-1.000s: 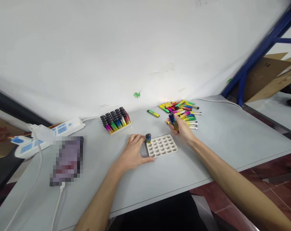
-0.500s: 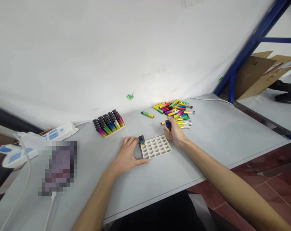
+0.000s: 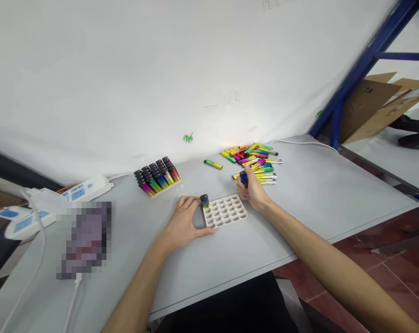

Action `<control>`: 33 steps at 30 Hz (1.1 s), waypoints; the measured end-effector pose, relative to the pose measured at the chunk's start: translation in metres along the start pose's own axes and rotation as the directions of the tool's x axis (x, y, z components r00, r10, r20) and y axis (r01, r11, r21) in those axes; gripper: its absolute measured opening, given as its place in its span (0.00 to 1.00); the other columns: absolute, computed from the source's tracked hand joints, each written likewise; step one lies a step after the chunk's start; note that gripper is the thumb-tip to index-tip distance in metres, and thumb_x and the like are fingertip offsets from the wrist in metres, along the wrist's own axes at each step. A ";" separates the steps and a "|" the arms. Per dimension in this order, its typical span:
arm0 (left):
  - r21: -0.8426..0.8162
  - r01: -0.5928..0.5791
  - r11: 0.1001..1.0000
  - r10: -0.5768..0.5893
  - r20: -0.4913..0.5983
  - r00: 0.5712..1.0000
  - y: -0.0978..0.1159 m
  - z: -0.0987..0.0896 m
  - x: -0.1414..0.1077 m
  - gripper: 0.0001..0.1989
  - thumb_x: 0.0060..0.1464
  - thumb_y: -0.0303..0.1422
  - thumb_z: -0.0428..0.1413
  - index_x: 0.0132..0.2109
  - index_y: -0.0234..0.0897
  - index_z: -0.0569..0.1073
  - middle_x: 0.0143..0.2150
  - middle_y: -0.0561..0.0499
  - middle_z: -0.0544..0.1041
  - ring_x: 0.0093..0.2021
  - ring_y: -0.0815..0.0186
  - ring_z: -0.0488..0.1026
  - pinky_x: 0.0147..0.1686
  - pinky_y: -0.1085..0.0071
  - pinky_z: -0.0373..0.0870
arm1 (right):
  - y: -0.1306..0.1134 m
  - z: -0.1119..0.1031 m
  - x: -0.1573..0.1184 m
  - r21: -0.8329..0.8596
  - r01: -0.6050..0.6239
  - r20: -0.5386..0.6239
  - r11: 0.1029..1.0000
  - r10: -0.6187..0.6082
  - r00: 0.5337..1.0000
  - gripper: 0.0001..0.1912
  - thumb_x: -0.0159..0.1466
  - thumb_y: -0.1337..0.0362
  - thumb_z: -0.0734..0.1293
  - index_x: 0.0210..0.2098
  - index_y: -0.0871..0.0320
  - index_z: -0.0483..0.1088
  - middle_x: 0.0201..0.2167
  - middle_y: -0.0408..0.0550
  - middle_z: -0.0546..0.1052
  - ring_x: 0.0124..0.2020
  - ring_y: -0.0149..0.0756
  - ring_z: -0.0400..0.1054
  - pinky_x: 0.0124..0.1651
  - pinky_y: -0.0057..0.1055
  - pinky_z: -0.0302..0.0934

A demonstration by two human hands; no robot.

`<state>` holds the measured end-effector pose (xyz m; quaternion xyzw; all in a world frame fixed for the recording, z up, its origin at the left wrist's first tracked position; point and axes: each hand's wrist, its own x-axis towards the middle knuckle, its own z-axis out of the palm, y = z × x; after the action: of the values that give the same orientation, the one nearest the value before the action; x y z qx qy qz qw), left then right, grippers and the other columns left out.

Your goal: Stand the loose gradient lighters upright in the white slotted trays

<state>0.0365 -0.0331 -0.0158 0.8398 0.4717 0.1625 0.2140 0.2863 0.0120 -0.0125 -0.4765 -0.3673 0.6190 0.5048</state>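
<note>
A white tray with rows of slots [image 3: 226,212] lies on the grey table. One blue and yellow lighter [image 3: 204,200] stands upright in its back left corner. My left hand [image 3: 185,222] rests at the tray's left side, thumb and fingers apart, its thumb along the front left corner. Beyond the tray's back right corner, my right hand [image 3: 251,188] is closed around a dark blue lighter [image 3: 243,177], partly hidden by the fingers. Just behind that hand lies a loose pile of colourful lighters [image 3: 253,155]. A single green and yellow lighter [image 3: 213,164] lies left of the pile.
A second tray full of upright lighters [image 3: 157,178] stands at the back left. Power strips [image 3: 86,188], white cables and a pixelated object [image 3: 86,240] occupy the left side. A wall borders the table's back. At the right are a blue frame [image 3: 355,78] and a cardboard box [image 3: 372,108].
</note>
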 end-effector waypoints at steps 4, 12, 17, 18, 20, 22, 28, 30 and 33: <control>-0.009 -0.008 1.000 0.008 -0.011 1.000 -0.001 0.001 0.000 0.34 0.45 0.54 0.67 0.52 0.40 0.68 0.53 0.45 0.71 0.57 0.49 0.62 0.58 0.51 0.64 | 0.000 0.001 0.001 -0.013 -0.018 -0.021 1.000 0.017 1.000 0.29 0.66 0.45 0.57 0.15 0.54 0.52 0.11 0.35 0.46 0.13 0.24 0.35 0.16 0.25 0.32; -0.015 -0.018 1.000 0.017 -0.022 1.000 -0.002 0.001 -0.001 0.34 0.45 0.55 0.66 0.52 0.40 0.69 0.53 0.45 0.71 0.57 0.49 0.62 0.58 0.50 0.65 | 0.002 0.000 0.001 -0.012 -0.016 -0.028 1.000 0.015 0.999 0.30 0.64 0.41 0.58 0.16 0.54 0.52 0.11 0.35 0.46 0.13 0.24 0.35 0.16 0.26 0.32; -0.013 -0.024 1.000 0.023 -0.036 0.999 -0.002 0.002 0.000 0.34 0.45 0.55 0.66 0.52 0.40 0.69 0.53 0.45 0.71 0.57 0.49 0.62 0.57 0.52 0.65 | 0.005 -0.002 0.002 -0.028 0.139 0.056 0.990 -0.137 0.989 0.30 0.62 0.34 0.59 0.26 0.55 0.66 0.16 0.37 0.57 0.16 0.27 0.48 0.19 0.27 0.47; -0.012 -0.023 1.000 0.023 -0.036 0.999 -0.002 0.002 0.000 0.34 0.45 0.55 0.66 0.53 0.40 0.69 0.53 0.45 0.71 0.57 0.49 0.62 0.57 0.52 0.65 | 0.005 -0.003 0.002 -0.054 0.207 0.065 0.977 -0.203 0.977 0.29 0.62 0.35 0.60 0.28 0.55 0.68 0.19 0.39 0.62 0.19 0.28 0.54 0.22 0.27 0.53; -0.009 -0.024 1.000 0.024 -0.032 0.999 -0.002 0.002 0.000 0.35 0.45 0.55 0.66 0.53 0.40 0.68 0.54 0.45 0.71 0.58 0.48 0.62 0.58 0.51 0.65 | 0.002 -0.004 0.000 -0.147 0.326 0.089 0.934 -0.316 0.945 0.24 0.62 0.40 0.65 0.33 0.55 0.70 0.26 0.42 0.71 0.26 0.30 0.64 0.31 0.28 0.60; -0.003 -0.026 1.000 0.026 -0.028 0.999 -0.001 0.002 0.000 0.35 0.45 0.55 0.66 0.53 0.40 0.68 0.54 0.44 0.71 0.58 0.48 0.62 0.58 0.51 0.64 | -0.003 -0.006 -0.003 -0.230 0.387 0.153 0.893 -0.360 0.920 0.19 0.62 0.46 0.69 0.37 0.55 0.70 0.32 0.45 0.77 0.34 0.32 0.69 0.39 0.28 0.62; -0.007 -0.039 0.999 0.039 -0.037 0.999 0.000 0.002 0.000 0.35 0.44 0.55 0.67 0.53 0.40 0.69 0.54 0.45 0.71 0.58 0.49 0.63 0.58 0.52 0.64 | -0.004 -0.001 -0.010 -0.166 0.355 0.292 0.920 -0.298 0.909 0.18 0.57 0.54 0.76 0.39 0.54 0.67 0.36 0.47 0.81 0.40 0.37 0.75 0.45 0.35 0.67; -0.014 -0.044 0.999 0.043 -0.040 0.998 0.000 0.003 0.000 0.35 0.44 0.55 0.67 0.52 0.41 0.70 0.54 0.45 0.71 0.58 0.48 0.63 0.57 0.51 0.65 | 0.000 0.003 -0.010 -0.169 0.360 0.297 0.918 -0.301 0.906 0.19 0.55 0.56 0.77 0.38 0.54 0.68 0.34 0.46 0.81 0.38 0.37 0.75 0.43 0.35 0.68; -0.015 -0.047 0.999 0.046 -0.036 0.998 0.001 0.003 0.001 0.35 0.43 0.56 0.67 0.51 0.40 0.70 0.54 0.45 0.71 0.58 0.48 0.63 0.57 0.52 0.65 | 0.007 0.008 -0.012 -0.216 0.397 0.307 0.892 -0.324 0.895 0.17 0.54 0.57 0.78 0.36 0.55 0.69 0.33 0.45 0.80 0.36 0.37 0.76 0.42 0.34 0.68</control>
<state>0.0391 -0.0336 -0.0174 0.8458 0.4545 0.1862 0.2081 0.2773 -0.0011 -0.0137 -0.3781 -0.5953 0.5145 0.4877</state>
